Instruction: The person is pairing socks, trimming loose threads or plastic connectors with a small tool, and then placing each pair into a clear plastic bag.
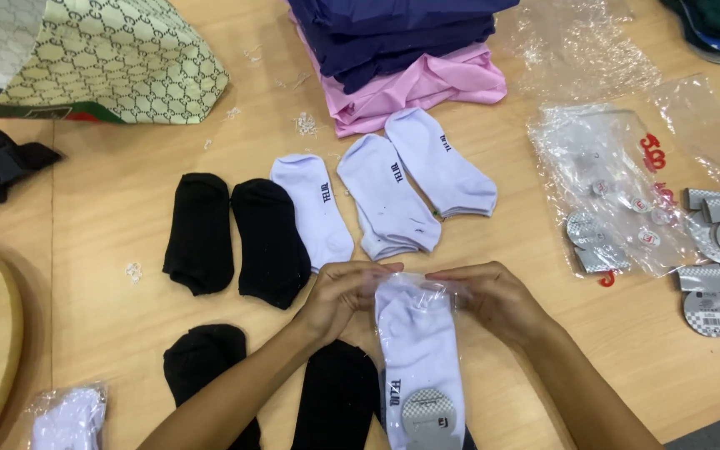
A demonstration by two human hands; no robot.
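Here both hands are working at the top of a clear plastic sleeve [414,292] w/ a white ankle sock pair [418,350] inside. The left hand [339,296] is pinching the sleeve's left corner, fingers curled shut on the film; the right hand [493,300] is gripping the right corner the same way. The packed pair is lying on the wooden counter [110,208] just in front of the person, a round grey card tag [427,410] showing at its lower end.

Probably it's handling light, soft and floppy; the film looks slippery, so the corners by the opening seem the best hold.

Beyond the hands, three loose white socks [377,196] and two black socks [235,233] are lying in a row, more black socks [335,400] near the forearms. Folded navy and pink garments [410,67] are sitting farther back. Spare tags [718,250] and empty bags [610,192] are crowding the right side; bare counter at left is giving open room.
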